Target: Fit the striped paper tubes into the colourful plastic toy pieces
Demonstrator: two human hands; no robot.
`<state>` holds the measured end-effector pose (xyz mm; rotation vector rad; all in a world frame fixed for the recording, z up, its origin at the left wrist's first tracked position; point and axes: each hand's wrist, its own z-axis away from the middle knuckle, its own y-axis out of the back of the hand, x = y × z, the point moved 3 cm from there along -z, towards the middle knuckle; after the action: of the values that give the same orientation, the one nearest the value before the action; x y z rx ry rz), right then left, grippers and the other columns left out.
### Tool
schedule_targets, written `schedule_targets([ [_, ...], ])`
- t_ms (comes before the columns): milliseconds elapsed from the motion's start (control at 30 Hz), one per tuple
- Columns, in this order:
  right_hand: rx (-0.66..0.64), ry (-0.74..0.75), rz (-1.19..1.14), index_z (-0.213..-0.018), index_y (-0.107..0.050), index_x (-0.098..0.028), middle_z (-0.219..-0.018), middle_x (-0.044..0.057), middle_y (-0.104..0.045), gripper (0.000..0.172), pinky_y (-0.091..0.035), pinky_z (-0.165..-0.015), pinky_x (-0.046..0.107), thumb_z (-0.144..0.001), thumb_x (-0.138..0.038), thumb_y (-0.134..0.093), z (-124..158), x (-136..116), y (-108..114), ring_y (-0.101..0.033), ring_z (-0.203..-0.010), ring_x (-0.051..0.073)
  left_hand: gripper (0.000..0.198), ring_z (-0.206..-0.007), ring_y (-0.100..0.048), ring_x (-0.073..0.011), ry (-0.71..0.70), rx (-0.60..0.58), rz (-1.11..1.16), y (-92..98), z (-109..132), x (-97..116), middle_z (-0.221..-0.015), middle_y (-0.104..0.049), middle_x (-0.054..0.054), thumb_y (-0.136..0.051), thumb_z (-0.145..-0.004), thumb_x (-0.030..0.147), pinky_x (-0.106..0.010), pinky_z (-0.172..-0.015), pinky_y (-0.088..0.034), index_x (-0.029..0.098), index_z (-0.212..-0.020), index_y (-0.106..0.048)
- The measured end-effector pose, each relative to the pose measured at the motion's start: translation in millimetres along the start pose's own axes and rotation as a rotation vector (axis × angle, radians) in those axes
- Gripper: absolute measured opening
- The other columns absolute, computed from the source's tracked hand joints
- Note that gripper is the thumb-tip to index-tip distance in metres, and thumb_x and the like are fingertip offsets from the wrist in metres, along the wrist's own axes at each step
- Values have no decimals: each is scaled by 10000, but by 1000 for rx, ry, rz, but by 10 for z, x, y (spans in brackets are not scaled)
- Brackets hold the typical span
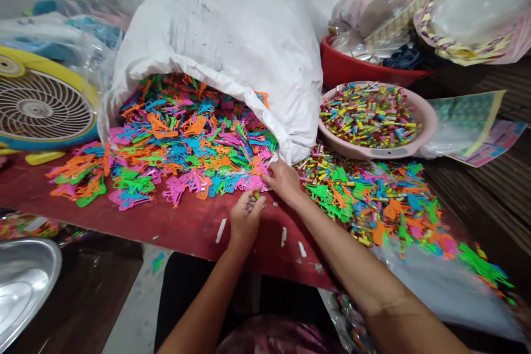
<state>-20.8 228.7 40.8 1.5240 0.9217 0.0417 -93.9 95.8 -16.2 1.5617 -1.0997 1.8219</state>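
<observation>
Two hands work at a red counter (174,227). The left hand (245,217) has its fingers (251,204) pinched together on one small yellow-green piece (256,197). The right hand (284,181) has its fingers (271,167) bunched at the edge of a large heap of plastic cutouts (186,138); whether they clamp anything cannot be told. That heap, too many to count, spills from one white sack (219,27) at twelve o'clock. A second heap (373,210) lies at three o'clock, mixed with striped tubes. One pink basin (429,116) of tubes sits at two o'clock, one red basin (332,61) behind it, one round fan (41,113) at ten, one steel dish (20,287) at eight.
</observation>
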Motion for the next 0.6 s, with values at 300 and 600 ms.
schedule_targets([
  [300,-8,-194,-888,-752,-618,-170,-585,-30,-576,208,-353,-480,225,-731,-346,-727,418,210,137,-465,-479,98,414,-628,-597,-89,67,80,135,28,-3,55,-755,-634,13,-750,-741,363,-196,-601,-481,141,-1080,-667],
  [600,-275,-397,-1443,-802,-641,-161,-663,-25,-570,253,-394,-480,201,-709,-313,-822,876,154,142,-473,-514,72,302,-605,-564,-81,98,-146,138,-143,87,163,-720,-639,17,-747,-736,324,-188,-584,-450,139,-967,-690],
])
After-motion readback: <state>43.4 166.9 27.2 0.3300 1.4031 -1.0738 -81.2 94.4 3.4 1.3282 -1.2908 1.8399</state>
